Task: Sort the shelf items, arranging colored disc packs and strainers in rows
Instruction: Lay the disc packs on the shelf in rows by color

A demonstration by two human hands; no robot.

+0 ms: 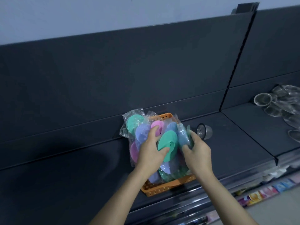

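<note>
head cam | looks forward and down, close over dark shelf (81, 168) | single view, nothing shared

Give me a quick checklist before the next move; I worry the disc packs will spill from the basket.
1. Left hand on the disc packs: ok.
2. Right hand gripping the blue pack: ok.
3. Packs standing in neat rows: not ok, leaning and overlapping.
4. Orange basket fully on the shelf: ok.
5. Lone strainer clear of the basket: ok, though tipped on its side.
6. Strainer pile arranged in rows: not ok.
</note>
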